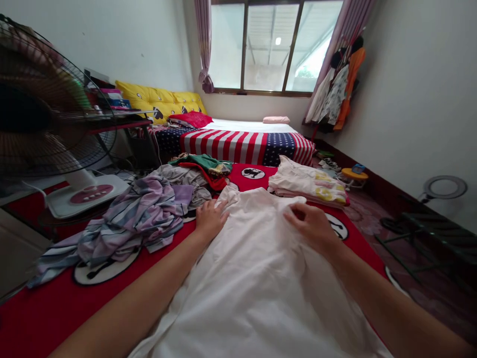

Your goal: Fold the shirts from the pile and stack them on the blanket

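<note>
A white garment (253,278) lies spread out over the red cloth in front of me, its far end narrow and lightly wrinkled. My left hand (211,219) rests at its upper left edge, fingers stretched out and a little apart. At the upper right edge, my right hand (313,226) is closed with thumb and fingers curled together on the white fabric. Left of my left hand lies a crumpled plaid cloth (137,214) in purple and grey. Beyond my right hand sits a stack of folded light clothes (305,181) with yellow and pink patches.
The red patterned cloth (30,318) covers the surface under the clothes. A standing fan (85,191) is at the left. Green and red clothes (208,164) are heaped behind the plaid cloth. A dark green rack (428,243) and a yellow stool (354,174) stand at the right.
</note>
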The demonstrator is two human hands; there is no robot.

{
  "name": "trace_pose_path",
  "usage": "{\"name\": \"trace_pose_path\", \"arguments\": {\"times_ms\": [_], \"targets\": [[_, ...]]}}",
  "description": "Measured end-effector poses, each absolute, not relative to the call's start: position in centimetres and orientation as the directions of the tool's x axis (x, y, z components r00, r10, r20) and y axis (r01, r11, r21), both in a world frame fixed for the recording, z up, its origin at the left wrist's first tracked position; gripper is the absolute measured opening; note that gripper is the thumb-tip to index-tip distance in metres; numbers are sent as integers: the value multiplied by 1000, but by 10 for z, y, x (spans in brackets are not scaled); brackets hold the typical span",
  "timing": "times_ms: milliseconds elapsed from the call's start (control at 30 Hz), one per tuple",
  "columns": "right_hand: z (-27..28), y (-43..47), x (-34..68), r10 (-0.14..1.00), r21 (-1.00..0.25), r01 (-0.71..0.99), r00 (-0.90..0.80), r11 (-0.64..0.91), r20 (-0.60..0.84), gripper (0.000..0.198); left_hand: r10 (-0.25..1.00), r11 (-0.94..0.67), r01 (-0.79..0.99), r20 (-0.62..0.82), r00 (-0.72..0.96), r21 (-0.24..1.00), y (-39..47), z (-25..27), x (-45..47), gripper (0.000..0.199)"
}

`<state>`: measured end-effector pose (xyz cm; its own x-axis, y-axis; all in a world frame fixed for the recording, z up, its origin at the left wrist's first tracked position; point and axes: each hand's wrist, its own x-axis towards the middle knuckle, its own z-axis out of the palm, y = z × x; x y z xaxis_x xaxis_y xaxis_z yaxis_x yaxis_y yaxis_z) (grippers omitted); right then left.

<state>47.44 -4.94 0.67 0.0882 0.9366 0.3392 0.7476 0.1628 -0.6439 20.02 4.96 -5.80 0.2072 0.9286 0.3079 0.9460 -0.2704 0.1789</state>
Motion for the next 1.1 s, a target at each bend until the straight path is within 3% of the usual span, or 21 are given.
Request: {"name": "trace_pose_path", "arguments": {"times_ms": [33,100,233,300,467,600,667,733,833,967,1033,1100], "targets": [[15,-55,460,942,-692,661,-74,292,326,27,924,-267,947,325,199,180,49,-60,200,45],[27,-63,444,931,-742,562,-212,366,298,27,923,-280,938,327,203,206,48,-61,198,45],[24,-61,460,969,-758,617,-33,212,244,25,929,-291,919,309,205,266,51,-61,191,45],[14,-61,469,980,-716,684,9,141,201,22,929,-288,916,314,195,281,52,-62,190,46],[-9,-83,444,984,-609,774,-161,172,74,23,920,-302,905,339,195,299,52,-63,191,44],[-21,-87,431,972,-419,889,-104,186,210,26,925,-293,904,331,186,310,51,-62,191,44],[-27,-80,439,956,-307,945,-19,112,291,22,927,-289,904,329,182,314,51,-61,191,44],[-30,-73,448,964,-265,964,37,35,262,16,926,-289,904,332,180,317,50,-61,191,43],[-26,-71,451,977,-322,943,-16,85,211,7,922,-296,902,342,183,315,49,-61,191,43],[-4,-79,448,915,-450,847,-100,284,390,10,925,-285,906,339,173,313,50,-62,191,42],[6,-80,464,919,-585,765,-24,270,393,15,928,-278,907,333,168,318,51,-63,191,40],[11,-76,499,933,-706,695,152,133,326,22,930,-281,902,326,171,327,52,-63,190,40]]}}
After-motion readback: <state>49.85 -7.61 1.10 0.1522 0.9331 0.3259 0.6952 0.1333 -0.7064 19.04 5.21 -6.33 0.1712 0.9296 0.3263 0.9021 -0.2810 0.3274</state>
